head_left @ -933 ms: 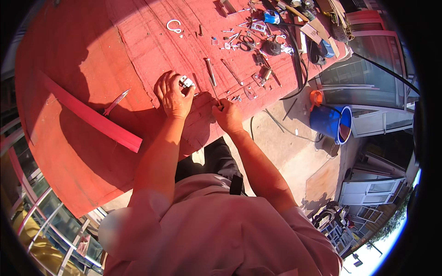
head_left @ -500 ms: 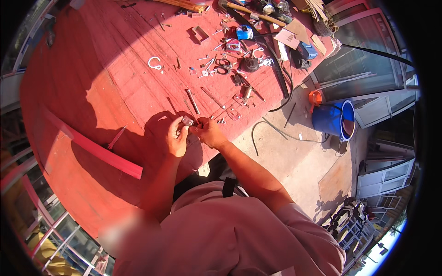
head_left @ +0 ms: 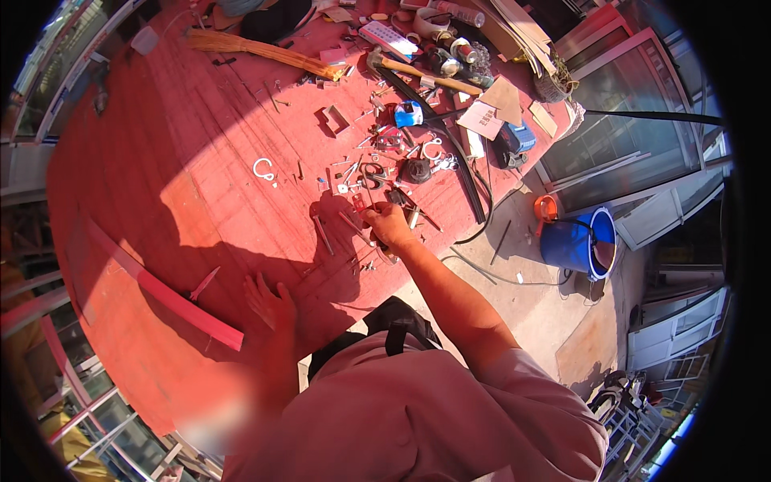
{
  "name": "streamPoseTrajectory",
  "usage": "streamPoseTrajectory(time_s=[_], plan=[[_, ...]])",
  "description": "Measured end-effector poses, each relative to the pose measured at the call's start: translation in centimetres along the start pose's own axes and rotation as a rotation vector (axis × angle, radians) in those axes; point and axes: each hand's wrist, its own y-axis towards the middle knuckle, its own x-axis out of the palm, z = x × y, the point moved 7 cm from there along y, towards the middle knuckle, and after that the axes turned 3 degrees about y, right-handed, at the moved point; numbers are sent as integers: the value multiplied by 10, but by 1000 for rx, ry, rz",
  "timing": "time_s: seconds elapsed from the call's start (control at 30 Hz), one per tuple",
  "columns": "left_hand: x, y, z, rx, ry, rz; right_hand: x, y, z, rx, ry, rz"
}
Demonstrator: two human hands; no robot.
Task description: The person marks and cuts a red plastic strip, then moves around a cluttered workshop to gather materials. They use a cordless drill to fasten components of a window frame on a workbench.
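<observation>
Half a second ago our two hands were together over the near edge of the red tabletop (head_left: 161,161), working a small metal piece between them; now they have parted. Our right hand (head_left: 391,225) has reached forward into the scatter of hardware, and our left hand (head_left: 269,301) has dropped back to lie on the boards close to our body. We see the left fingers (head_left: 255,283) spread open and flat, holding nothing. The right fingers are curled down over the small metal parts (head_left: 361,189) at the near edge of the clutter, but we cannot tell whether they have closed on anything, since the back of the hand hides them. Just left of the right hand lie two slim metal rods (head_left: 323,234), apart from it, their long axes running away from us and a little to the left, roughly in line with the boards. A white hook (head_left: 263,169) lies well apart to the left, out on bare wood. Farther out we see a hammer (head_left: 418,71) lying crosswise, a black hose (head_left: 458,161) curving down past the right hand toward the tabletop's edge, and a broom (head_left: 257,48) near the far side. A red strip (head_left: 161,293) lies slantwise beside the left hand. On the floor to the right stands a blue bucket (head_left: 574,245). The right hand is plainly the nearer one to the parts and rods.
</observation>
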Motion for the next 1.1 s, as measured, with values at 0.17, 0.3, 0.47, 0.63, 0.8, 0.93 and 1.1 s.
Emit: streamPoseTrajectory(time_s=[0.17,0.3,0.47,0.63,0.8,0.93,1.1], plan=[[-3,3,7,-66,18,-7,2,8,-17,30,-89,-52],[-4,4,8,-91,28,-9,17,15,-31,47,-68,-143],[-9,8,10,-111,8,-24,56,41,-80,-22,20,-238],[-7,6,7,-119,8,-21,69,54,-127,-72,203,-171],[-10,9,10,-108,14,-5,49,52,-67,-6,89,-73],[-11,11,13,-101,27,-9,20,74,-15,-197,-127,92],[-4,5,3,-83,51,21,-3,98,-41,-418,-146,220]])
